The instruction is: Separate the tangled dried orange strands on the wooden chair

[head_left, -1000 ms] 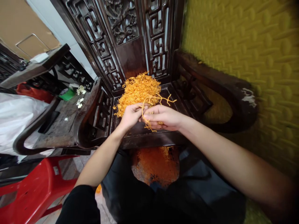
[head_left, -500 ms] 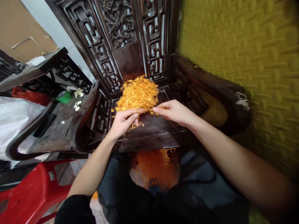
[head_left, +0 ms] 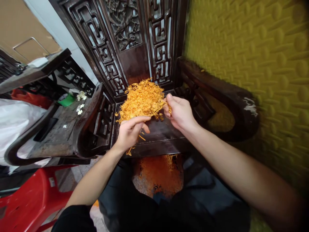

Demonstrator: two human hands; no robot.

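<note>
A heap of thin, curly orange strands point(head_left: 142, 100) lies on the dark wooden seat point(head_left: 159, 135) of a carved chair. At its front edge, my left hand point(head_left: 131, 130) is closed, thumb and fingers pinching orange strands whose ends hang below the palm. My right hand point(head_left: 180, 111) is at the heap's right side, slightly higher, its fingers curled round orange strands. A thin stretch of strand runs between the two hands, in front of the heap. What lies inside the right palm is hidden.
Curved armrests point(head_left: 224, 93) flank the seat, beside a yellow textured wall point(head_left: 246, 38). To the left are a wooden chair with white flowers point(head_left: 80, 95), a green tape roll point(head_left: 66, 100), a white bag point(head_left: 19, 125) and a red plastic stool point(head_left: 31, 199). More orange strands point(head_left: 159, 174) lie below the seat.
My right hand has moved up and slightly right, turning with strands in its fingers. My left hand has shifted slightly down, and strands now hang lower beneath it.
</note>
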